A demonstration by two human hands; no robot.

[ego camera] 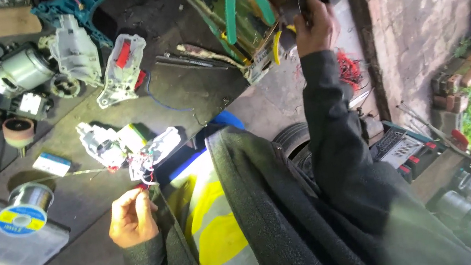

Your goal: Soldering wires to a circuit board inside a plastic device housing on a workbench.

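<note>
Your left hand point(131, 218) is pinching thin wires point(144, 181) trailing from a small white part point(153, 152) lying on the dark bench point(190, 83) | Your right hand point(313, 28) is reaching up to a tool rack point(247, 4), fingers curling around something I cannot make out | A solder spool point(24, 210) is sitting left of your left hand.

The left hand point(131, 218) sits low with fingers curled into a pinching grip; the right hand point(313, 28) is raised on an outstretched arm, fingers closed.
</note>
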